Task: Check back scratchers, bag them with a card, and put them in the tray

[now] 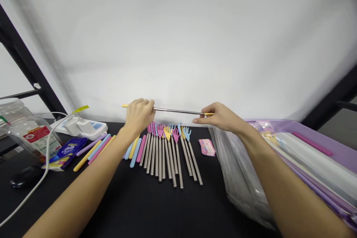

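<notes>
Above the row on the table, a back scratcher with a metal rod and yellow ends is held level between my hands. My left hand is closed around its yellow handle, whose tip sticks out on the left. At the other end, the fingers of my right hand pinch the yellow end piece, partly hidden by them. Below lie several back scratchers with pink, yellow and blue claws and bare metal rods pointing toward me. Loose coloured handle sleeves lie beside them, more sleeves further left.
A stack of small pink cards lies right of the row. Clear plastic bags hang beside a purple bin. On the left are a power strip, a clear jar, a blue packet, a black mouse and a white cable.
</notes>
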Demonstrator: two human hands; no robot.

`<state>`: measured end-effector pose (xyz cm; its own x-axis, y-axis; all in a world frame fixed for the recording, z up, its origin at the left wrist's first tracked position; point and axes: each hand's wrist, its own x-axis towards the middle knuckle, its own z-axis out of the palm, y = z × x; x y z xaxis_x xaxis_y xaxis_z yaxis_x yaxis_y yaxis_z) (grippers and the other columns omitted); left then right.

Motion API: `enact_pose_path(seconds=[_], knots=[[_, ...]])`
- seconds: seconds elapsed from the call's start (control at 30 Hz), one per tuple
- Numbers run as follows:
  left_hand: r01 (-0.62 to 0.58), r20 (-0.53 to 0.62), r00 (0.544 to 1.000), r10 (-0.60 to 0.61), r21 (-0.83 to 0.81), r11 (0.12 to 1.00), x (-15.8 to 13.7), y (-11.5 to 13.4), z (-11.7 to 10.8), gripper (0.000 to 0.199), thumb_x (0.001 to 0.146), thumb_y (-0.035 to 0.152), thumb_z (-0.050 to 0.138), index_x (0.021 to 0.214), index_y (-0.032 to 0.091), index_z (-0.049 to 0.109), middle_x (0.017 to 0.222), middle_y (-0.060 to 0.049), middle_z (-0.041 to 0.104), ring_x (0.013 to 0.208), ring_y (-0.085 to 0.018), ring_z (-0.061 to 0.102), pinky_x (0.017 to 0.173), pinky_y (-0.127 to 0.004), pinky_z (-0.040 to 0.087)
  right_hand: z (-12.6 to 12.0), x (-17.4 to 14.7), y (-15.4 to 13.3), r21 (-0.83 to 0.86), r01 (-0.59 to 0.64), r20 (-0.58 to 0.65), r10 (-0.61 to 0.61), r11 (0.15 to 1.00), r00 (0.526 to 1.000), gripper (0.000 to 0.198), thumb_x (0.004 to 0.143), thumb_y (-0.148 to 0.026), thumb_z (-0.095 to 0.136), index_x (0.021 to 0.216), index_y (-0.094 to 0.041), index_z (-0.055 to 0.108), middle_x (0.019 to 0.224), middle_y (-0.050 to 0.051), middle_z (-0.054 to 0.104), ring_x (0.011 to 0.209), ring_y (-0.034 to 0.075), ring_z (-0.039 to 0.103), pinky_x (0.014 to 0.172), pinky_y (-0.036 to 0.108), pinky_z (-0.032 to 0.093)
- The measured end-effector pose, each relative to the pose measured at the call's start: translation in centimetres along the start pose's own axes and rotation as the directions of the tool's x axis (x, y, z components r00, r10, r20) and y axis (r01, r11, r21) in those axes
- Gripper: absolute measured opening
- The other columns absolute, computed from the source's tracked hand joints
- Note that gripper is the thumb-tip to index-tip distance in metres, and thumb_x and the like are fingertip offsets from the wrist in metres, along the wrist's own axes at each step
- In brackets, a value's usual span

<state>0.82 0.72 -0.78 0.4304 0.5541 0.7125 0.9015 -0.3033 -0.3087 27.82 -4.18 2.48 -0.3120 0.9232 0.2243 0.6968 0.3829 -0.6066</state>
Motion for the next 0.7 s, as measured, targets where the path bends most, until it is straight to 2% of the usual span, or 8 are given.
enact_pose_path(seconds=[0.1,0.17,0.27,0.33,0.43,0.57,0.63,0.7], knots=[[-0.098,-0.077,0.992,0.096,-0.028,0.995,0.1,2.0,-0.4,0.011,0.082,0.013,0.05,0.083,0.018,0.06,0.075,-0.007,0.064,0.077,-0.024,0.06,0.066,-0.035,0.035,0.9,0.3,-0.2,0.038,0.019,0.007,-0.019,0.999,1.0,0.044,0.071,-0.055,0.07,0.057,-0.017,0.052,0.057,-0.004,0.029,0.057,0.011,0.025,0.053,0.029,0.017],[-0.103,-0.072,0.992,0.1,-0.043,0.994,0.0,1.6,-0.4,0.013,0.083,0.012,0.049,0.085,0.018,0.06,0.074,-0.006,0.064,0.073,-0.023,0.059,0.065,-0.035,0.035,0.6,0.0,0.0,0.061,0.023,0.028,-0.025,0.998,0.999,0.046,0.071,-0.055,0.071,0.056,-0.017,0.048,0.058,-0.004,0.028,0.057,0.011,0.025,0.053,0.029,0.017],[0.066,-0.075,0.995,-0.067,-0.009,0.998,-0.2,-1.4,0.0,0.01,0.082,0.014,0.051,0.081,0.018,0.059,0.071,-0.007,0.064,0.071,-0.024,0.057,0.065,-0.035,0.034,-0.8,-1.0,0.5,0.048,-0.01,-0.009,0.01,0.999,1.0,0.054,0.071,-0.055,0.071,0.053,-0.019,0.036,0.059,-0.004,0.022,0.057,0.01,0.021,0.053,0.029,0.015],[0.128,-0.111,0.985,-0.129,-0.01,0.992,-0.1,-2.7,0.0,0.012,0.084,0.014,0.048,0.081,0.019,0.059,0.072,-0.008,0.063,0.075,-0.025,0.057,0.07,-0.037,0.035,-1.4,-1.3,0.6,0.029,-0.034,-0.049,0.036,0.999,0.998,0.059,0.07,-0.056,0.071,0.052,-0.019,0.029,0.06,-0.005,0.017,0.057,0.01,0.017,0.053,0.03,0.012],[0.033,-0.154,0.987,-0.037,-0.03,0.999,0.2,-1.4,-0.6,0.009,0.084,0.017,0.05,0.085,0.019,0.059,0.081,-0.01,0.061,0.085,-0.027,0.054,0.076,-0.04,0.035,-0.7,-0.7,0.0,0.034,-0.016,-0.066,0.018,0.999,0.998,0.057,0.069,-0.059,0.07,0.052,-0.019,0.034,0.058,-0.005,0.02,0.057,0.01,0.019,0.053,0.03,0.013],[-0.105,-0.16,0.982,0.1,-0.019,0.994,0.4,0.9,-1.3,0.012,0.085,0.014,0.048,0.089,0.019,0.058,0.082,-0.009,0.059,0.085,-0.027,0.051,0.076,-0.04,0.033,0.4,-0.1,-0.9,0.056,0.023,-0.042,-0.021,0.998,0.999,0.05,0.071,-0.061,0.068,0.056,-0.018,0.047,0.058,-0.004,0.027,0.057,0.011,0.024,0.053,0.029,0.016],[-0.111,-0.15,0.983,0.11,0.002,0.994,0.3,-0.2,-1.1,0.014,0.085,0.012,0.046,0.089,0.019,0.057,0.082,-0.009,0.059,0.085,-0.027,0.05,0.077,-0.04,0.033,-0.1,-0.5,-0.7,0.07,0.024,-0.031,-0.021,0.997,0.999,0.052,0.071,-0.06,0.069,0.054,-0.018,0.043,0.058,-0.004,0.025,0.058,0.011,0.023,0.054,0.029,0.016],[-0.01,-0.174,0.985,0.011,0.003,1.0,0.0,-2.3,-0.6,0.012,0.085,0.015,0.047,0.092,0.018,0.056,0.082,-0.01,0.059,0.085,-0.027,0.05,0.078,-0.04,0.033,-1.0,-1.2,-0.3,0.066,-0.002,-0.023,0.003,0.998,1.0,0.054,0.07,-0.059,0.07,0.053,-0.018,0.04,0.059,-0.004,0.025,0.059,0.011,0.023,0.054,0.029,0.016]])
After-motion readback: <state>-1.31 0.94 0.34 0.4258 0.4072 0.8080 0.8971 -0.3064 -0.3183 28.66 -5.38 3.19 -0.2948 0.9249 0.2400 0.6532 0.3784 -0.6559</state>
